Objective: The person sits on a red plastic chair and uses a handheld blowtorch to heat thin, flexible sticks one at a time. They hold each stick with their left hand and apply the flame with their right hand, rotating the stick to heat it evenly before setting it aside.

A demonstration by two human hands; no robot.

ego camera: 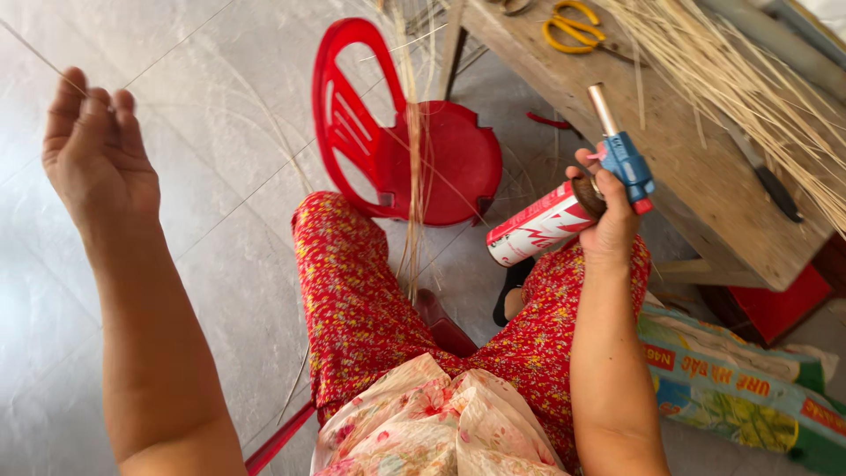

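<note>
From the head camera, the left hand (pixel 95 145) is raised at ten o'clock, fingers pressed together, apparently pinching a thin pale strand (pixel 35 55) that runs off toward the upper left. At two o'clock the right hand (pixel 608 211) wraps closed around a red-and-white gas canister (pixel 538 231) topped with a blue torch head (pixel 624 159), just beside the wooden bench (pixel 705 189) bearing yellow scissors (pixel 573 28). A red plastic stool (pixel 414 141) lies at twelve.
</note>
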